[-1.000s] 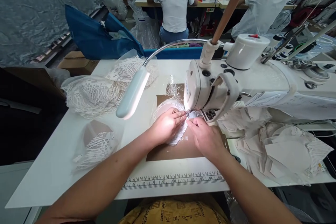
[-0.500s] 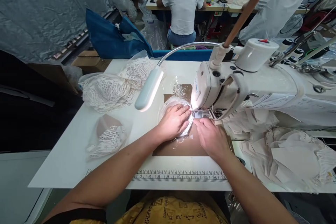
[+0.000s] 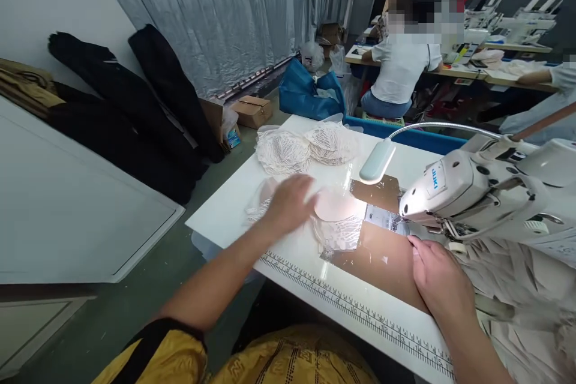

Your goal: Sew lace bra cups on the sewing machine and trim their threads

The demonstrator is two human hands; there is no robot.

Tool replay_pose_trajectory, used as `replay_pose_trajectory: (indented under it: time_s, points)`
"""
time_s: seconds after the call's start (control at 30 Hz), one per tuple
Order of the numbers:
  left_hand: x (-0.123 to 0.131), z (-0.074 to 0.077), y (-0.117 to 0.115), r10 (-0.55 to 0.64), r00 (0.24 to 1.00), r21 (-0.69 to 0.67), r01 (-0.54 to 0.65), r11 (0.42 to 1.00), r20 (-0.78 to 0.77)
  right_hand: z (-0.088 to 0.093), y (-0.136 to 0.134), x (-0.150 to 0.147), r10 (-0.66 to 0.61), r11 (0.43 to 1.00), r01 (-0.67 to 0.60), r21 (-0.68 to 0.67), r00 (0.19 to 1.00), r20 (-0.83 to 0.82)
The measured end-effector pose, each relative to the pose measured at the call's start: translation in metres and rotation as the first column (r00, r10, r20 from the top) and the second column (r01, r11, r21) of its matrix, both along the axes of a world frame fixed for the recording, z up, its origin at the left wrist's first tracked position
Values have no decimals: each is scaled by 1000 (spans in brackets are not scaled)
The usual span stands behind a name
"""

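Observation:
My left hand (image 3: 290, 207) is smeared by motion over the white table, its fingertips close to the left edge of a pale cup piece with white lace (image 3: 339, 231). That piece lies flat, left of the needle area of a white sewing machine (image 3: 468, 183), partly on a brown board (image 3: 382, 258). Near the machine's presser foot rests my right hand (image 3: 443, 279), its fingers curled together; what they hold, if anything, I cannot make out. Behind my left hand another lace cup piece (image 3: 258, 207) is partly hidden.
Lace pieces (image 3: 283, 150) are heaped at the table's back left. A lamp (image 3: 378, 161) on a bent neck hangs over the board. Pale fabric pieces (image 3: 517, 276) pile up at right. A ruler strip (image 3: 351, 306) runs along the front edge. A person (image 3: 398, 72) sits beyond.
My view has swung left. The lace piece has come away from the needle to the left. My left hand has moved left off it; my right hand has drawn back slightly.

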State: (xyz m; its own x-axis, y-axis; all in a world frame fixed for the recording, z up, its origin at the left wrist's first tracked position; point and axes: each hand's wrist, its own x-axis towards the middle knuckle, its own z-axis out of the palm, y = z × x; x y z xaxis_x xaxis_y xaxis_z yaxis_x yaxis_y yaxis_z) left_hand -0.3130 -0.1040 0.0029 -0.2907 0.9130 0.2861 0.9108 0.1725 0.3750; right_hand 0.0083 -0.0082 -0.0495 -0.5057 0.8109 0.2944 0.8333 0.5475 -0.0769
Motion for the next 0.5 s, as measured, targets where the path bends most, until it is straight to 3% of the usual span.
replay_pose_trajectory:
  time_s: [0.03, 0.1, 0.17, 0.23, 0.33, 0.4, 0.5]
  points:
    - [-21, -1, -13, 128, 992, 30, -129, 991, 18, 0, 0, 1, 7, 1000, -7, -4, 1000, -23]
    - [-56, -6, -36, 252, 966, 44, -255, 966, 59, 2, -2, 0, 23, 1000, -24, -12, 997, -77]
    - [-78, -13, -56, 278, 953, 39, -284, 958, 121, 7, -5, -2, 65, 997, -69, -26, 987, -147]
    - [-84, -20, -71, 261, 944, 44, -275, 961, 202, 13, -10, -3, 118, 989, -134, -57, 966, -229]
    - [-72, -20, -87, 220, 916, 75, -260, 963, 337, 29, -21, -3, 170, 955, -247, -167, 912, -374]
    - [-54, -10, -94, 141, 885, 106, -208, 972, 443, 41, -32, -5, 175, 893, -348, -285, 852, -493]
    - [-16, 17, -96, -164, 774, 173, 71, 982, 612, 58, -53, -20, 134, 727, -559, -399, 684, -717]
